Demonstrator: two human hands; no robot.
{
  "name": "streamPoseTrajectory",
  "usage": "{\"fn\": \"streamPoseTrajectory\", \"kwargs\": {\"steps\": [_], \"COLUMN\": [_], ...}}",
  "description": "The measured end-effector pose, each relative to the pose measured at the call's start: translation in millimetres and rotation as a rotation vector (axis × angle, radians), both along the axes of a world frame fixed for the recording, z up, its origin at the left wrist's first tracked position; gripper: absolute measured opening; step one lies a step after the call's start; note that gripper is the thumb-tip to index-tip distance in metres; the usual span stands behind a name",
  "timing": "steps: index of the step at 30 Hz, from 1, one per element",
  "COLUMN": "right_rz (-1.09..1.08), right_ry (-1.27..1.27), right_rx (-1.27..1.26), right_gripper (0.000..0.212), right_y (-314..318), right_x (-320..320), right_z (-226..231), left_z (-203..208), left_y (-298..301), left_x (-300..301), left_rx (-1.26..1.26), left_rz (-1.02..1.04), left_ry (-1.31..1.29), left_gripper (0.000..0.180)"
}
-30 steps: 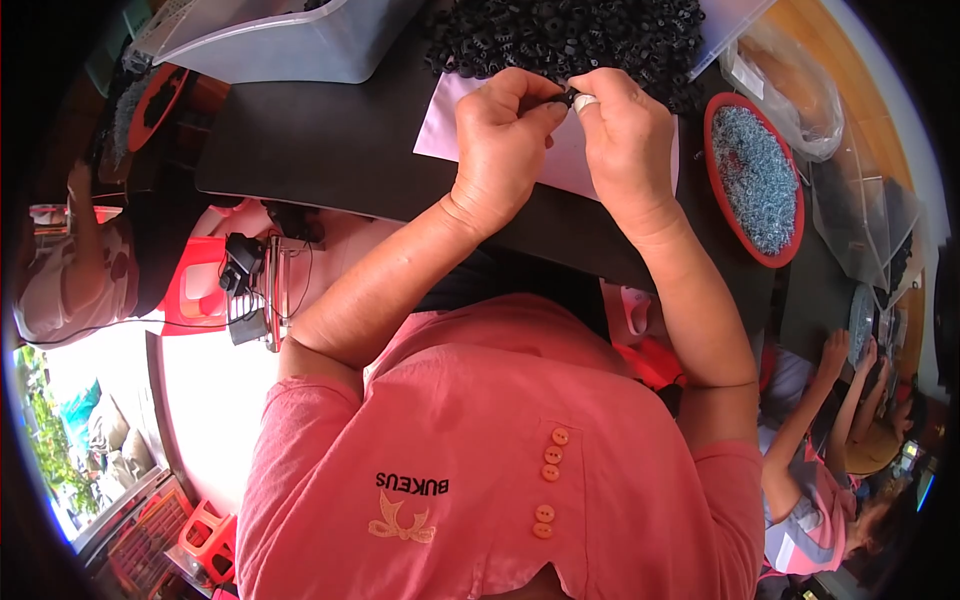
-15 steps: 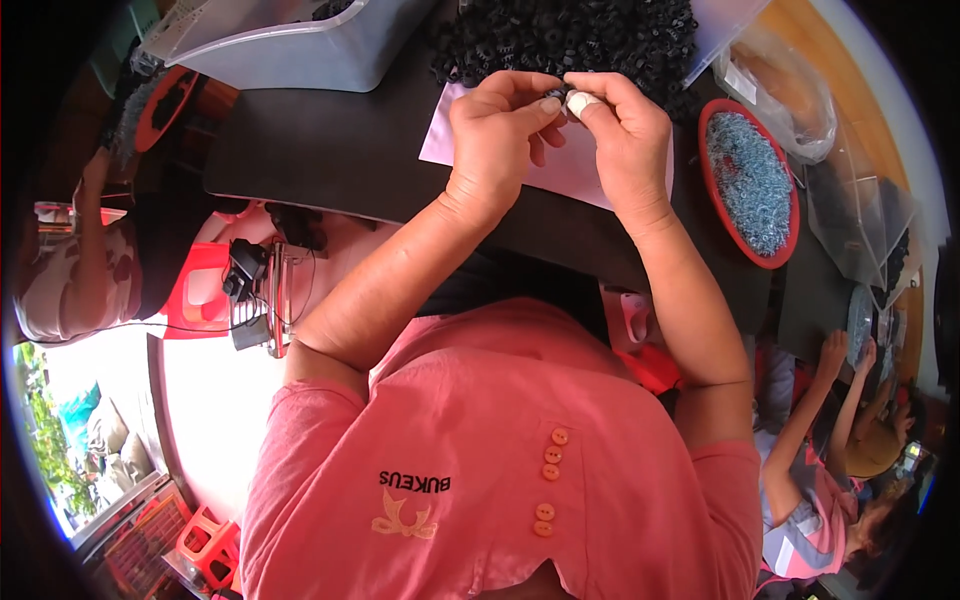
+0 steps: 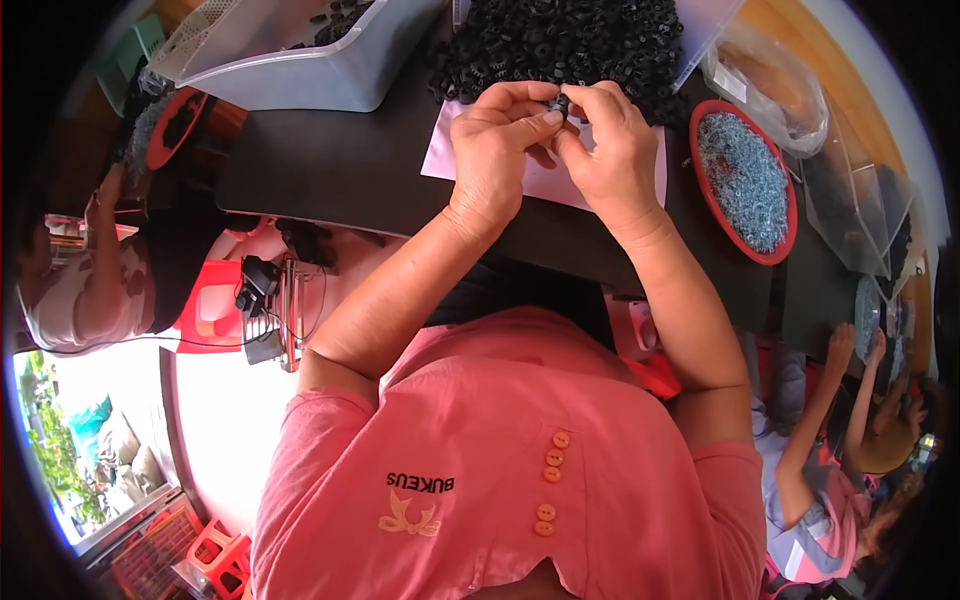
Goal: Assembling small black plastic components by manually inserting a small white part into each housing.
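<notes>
My left hand (image 3: 490, 150) and my right hand (image 3: 612, 155) meet over a pale pink sheet (image 3: 440, 150) on the dark table. Between their fingertips is a small black plastic part (image 3: 558, 104), pinched from both sides. The fingers hide most of it, so its exact kind does not show. Just beyond my hands lies a large heap of similar small black parts (image 3: 560, 45). To the right of my right hand stands a red oval basin (image 3: 791, 215), filled with small, shiny, bluish-silver pieces (image 3: 742, 185) that look like metal springs.
A translucent grey bin (image 3: 300, 92) with black parts inside stands at the far left of the dark table (image 3: 310, 160). Beyond the basin lie a clear plastic bag (image 3: 775, 95) and a clear box (image 3: 850, 200). Other people work on both sides, one with a hand (image 3: 840, 350) near the table.
My right thumb has turned inward, and the white covering seen on its tip is now out of sight. The small black part stays between my fingertips. The whole view has shifted slightly.
</notes>
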State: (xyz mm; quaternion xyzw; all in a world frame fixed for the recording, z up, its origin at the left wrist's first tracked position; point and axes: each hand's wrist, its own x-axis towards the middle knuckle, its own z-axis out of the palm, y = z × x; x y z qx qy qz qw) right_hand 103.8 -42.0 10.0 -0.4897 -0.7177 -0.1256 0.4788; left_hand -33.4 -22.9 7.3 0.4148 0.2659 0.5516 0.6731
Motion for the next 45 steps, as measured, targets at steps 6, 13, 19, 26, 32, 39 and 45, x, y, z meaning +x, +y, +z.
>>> {"fn": "streamPoseTrajectory", "kwargs": {"steps": [6,13,19,26,32,39,45], "right_rz": [0.083,0.177,0.048,0.234,0.179,0.083,0.021], "right_ry": [-0.096,-0.119,0.339,0.711,0.646,0.574,0.480], "right_rx": [0.061,0.160,-0.088,-0.368,-0.399,-0.491,-0.506], "right_gripper": [0.031,0.034,0.023,0.021,0.019,0.019,0.016], "right_y": [-7,-4,-24,-23,-20,-22,-11], "right_x": [3,2,12,53,60,55,58], "right_z": [13,16,56,40,25,27,21], "left_z": [8,26,134,128,22,-20,-19], "left_y": [-6,-15,4,73,42,53,54], "left_x": [-6,-11,-45,-100,-1,31,33], "left_rx": [0.030,0.144,0.638,1.281,1.343,1.512,1.509], "left_rz": [-0.038,0.009,0.588,0.931,0.350,0.323,0.333], "left_ry": [0.017,0.089,0.643,1.208,1.256,1.461,1.284], "left_gripper": [0.023,0.024,0.013,0.010,0.017,0.009,0.007]}}
